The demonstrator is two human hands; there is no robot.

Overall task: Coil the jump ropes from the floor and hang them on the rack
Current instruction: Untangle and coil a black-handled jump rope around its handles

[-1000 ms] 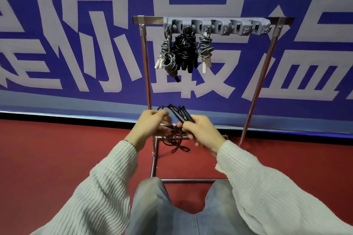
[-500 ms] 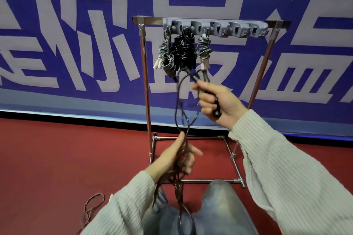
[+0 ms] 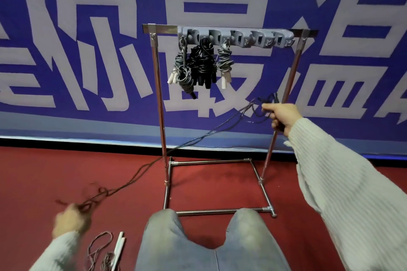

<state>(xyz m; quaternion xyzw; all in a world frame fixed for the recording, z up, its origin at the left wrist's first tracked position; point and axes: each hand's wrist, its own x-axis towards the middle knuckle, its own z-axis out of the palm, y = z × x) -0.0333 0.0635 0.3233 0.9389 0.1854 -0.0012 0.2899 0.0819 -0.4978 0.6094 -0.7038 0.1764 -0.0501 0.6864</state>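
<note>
Jump rope [image 3: 167, 154], dark, is strung taut on a diagonal in the head view, from low left to high right, crossing in front of the rack's left upright.

Head view, findings:
- Right hand [image 3: 283, 116] is raised beside the rack's right upright, fingers curled round the rope's upper end, where a few loose loops bunch above the knuckles.
- Left hand [image 3: 70, 222] is low over the red floor [image 3: 55, 171], motion-blurred; it appears to grasp the rope's tangled lower end, though the blur leaves the finger positions uncertain.
- Rack [image 3: 159, 99] carries a grey hook bar [image 3: 235, 36] with three coiled ropes [image 3: 201, 64] hung at its left end; the hooks to the right show nothing on them.
- A further rope with white handles [image 3: 110, 251] lies on the floor near the left hand.

Judgement: the rope's long axis runs hand to hand, so coiling requires gathering the low left end up toward the right hand, which is the nearer to the free hooks.
</note>
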